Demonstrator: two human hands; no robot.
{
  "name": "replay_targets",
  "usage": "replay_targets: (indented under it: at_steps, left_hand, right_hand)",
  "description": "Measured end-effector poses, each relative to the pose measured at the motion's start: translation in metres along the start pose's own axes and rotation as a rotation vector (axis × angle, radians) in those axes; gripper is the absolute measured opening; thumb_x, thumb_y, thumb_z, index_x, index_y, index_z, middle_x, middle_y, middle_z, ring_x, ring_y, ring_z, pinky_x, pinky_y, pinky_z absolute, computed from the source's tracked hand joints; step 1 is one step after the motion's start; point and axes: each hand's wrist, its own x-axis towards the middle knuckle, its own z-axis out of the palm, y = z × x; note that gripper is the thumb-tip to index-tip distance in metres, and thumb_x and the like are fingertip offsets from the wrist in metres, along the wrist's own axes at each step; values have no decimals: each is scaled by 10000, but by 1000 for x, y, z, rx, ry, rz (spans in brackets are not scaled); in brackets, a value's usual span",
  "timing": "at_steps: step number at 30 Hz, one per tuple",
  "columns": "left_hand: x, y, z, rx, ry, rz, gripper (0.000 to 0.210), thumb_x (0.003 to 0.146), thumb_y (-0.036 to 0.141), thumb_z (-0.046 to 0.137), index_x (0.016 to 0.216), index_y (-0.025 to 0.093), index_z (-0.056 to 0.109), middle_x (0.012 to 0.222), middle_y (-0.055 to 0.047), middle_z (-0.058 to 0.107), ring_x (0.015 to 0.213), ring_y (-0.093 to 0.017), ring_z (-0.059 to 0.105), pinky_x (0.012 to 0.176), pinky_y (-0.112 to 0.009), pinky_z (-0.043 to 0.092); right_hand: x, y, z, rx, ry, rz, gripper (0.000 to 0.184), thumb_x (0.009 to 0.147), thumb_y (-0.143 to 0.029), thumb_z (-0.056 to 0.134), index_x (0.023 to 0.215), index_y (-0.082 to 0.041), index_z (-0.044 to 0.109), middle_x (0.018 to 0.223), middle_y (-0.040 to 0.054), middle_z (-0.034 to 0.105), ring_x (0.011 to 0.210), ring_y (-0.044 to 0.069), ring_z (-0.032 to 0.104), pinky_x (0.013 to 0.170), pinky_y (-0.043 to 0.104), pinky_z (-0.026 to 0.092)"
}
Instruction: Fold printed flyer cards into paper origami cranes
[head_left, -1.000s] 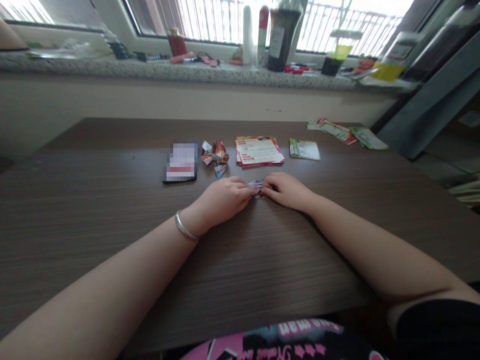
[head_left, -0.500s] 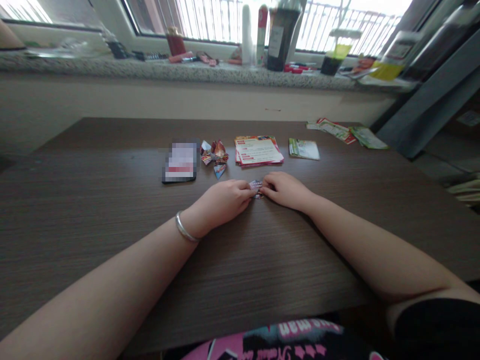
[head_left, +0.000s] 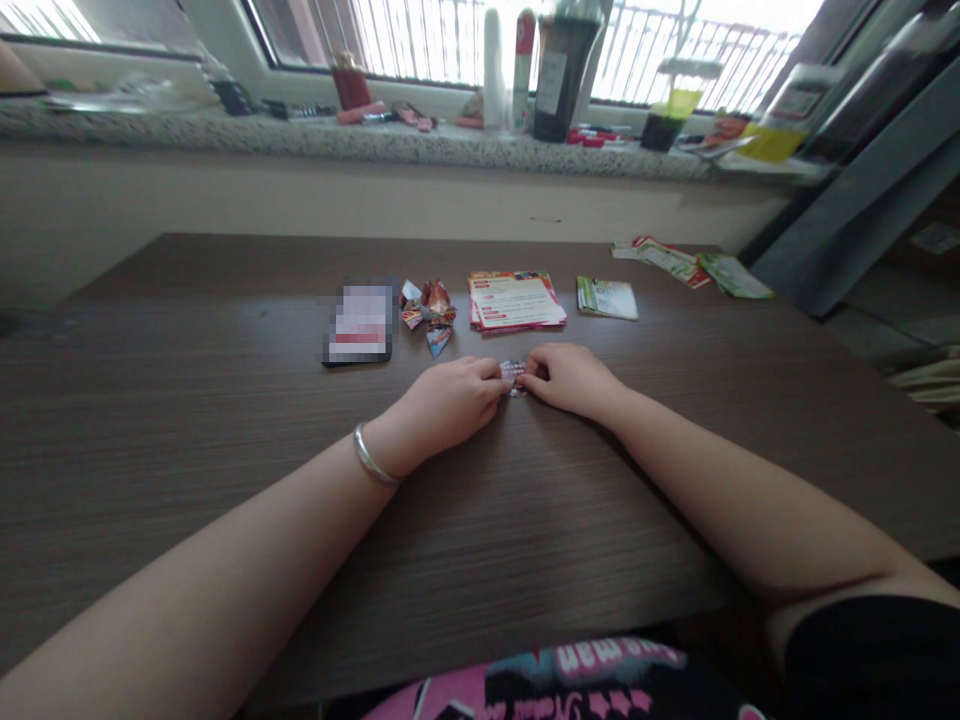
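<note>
Fingers [head_left: 489,370] of the left hand [head_left: 454,400], its wrist ringed by a silver bangle [head_left: 371,457], pinch the left side of a small printed paper piece [head_left: 513,371]; those of the right hand [head_left: 574,380] pinch its right side, low over the bench [head_left: 480,560]. Beyond the hands, from the left, lie a dark-edged flat object [head_left: 360,322] — its face pixelated — then a folded paper figure [head_left: 429,316], a stack of printed cards [head_left: 517,302], a smaller green-and-white pile [head_left: 607,299] and — farther back — scattered printed slips [head_left: 671,262].
</note>
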Motion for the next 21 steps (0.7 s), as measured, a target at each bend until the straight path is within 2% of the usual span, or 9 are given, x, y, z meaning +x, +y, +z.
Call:
replay_targets:
  at_steps: [4, 7, 13, 17, 21]
  left_hand:
    - [0, 1, -1, 0, -14, -2, 285, 940, 228, 454, 1088, 166, 690, 993, -91, 648, 888, -209, 630, 794, -328, 516]
    - [-1, 2, -3, 9, -35, -8, 292, 943, 235, 451, 1110, 169, 680, 1009, -91, 647, 898, -217, 631, 801, -337, 519]
    - [-1, 2, -7, 16, -74, 5, 293, 953, 243, 442, 1122, 164, 668, 1021, -90, 641, 909, -217, 632, 828, -342, 518]
    - [-2, 3, -8, 30, -91, 28, 309, 944, 229, 448, 1185, 179, 634, 1043, -81, 639, 905, -221, 629, 820, -353, 526]
    - [-2, 6, -7, 25, -84, 19, 367, 906, 179, 484, 1258, 179, 587, 1120, -87, 629, 967, -230, 617, 858, -359, 529]
  right_hand:
    - [1, 1, -1, 40, -25, 41, 226, 827, -415, 600, 730, -212, 630, 777, 31, 694, 697, 172, 577, 575, 271, 310]
    - [0, 4, 0, 65, -2, 21, 198, 812, -395, 622, 748, -207, 633, 750, 15, 682, 662, 148, 559, 569, 255, 298]
    - [-4, 14, 5, 122, 71, -214, 86, 836, -275, 633, 847, -206, 682, 758, -9, 672, 654, 115, 549, 625, 235, 335]
    - [-11, 11, 2, 9, 103, -279, 143, 884, -238, 579, 895, -205, 718, 873, 38, 702, 769, 149, 593, 689, 257, 367]
    - [-21, 0, -6, -211, 94, -272, 266, 951, -281, 481, 968, -233, 742, 874, 59, 698, 753, 170, 604, 676, 288, 364]
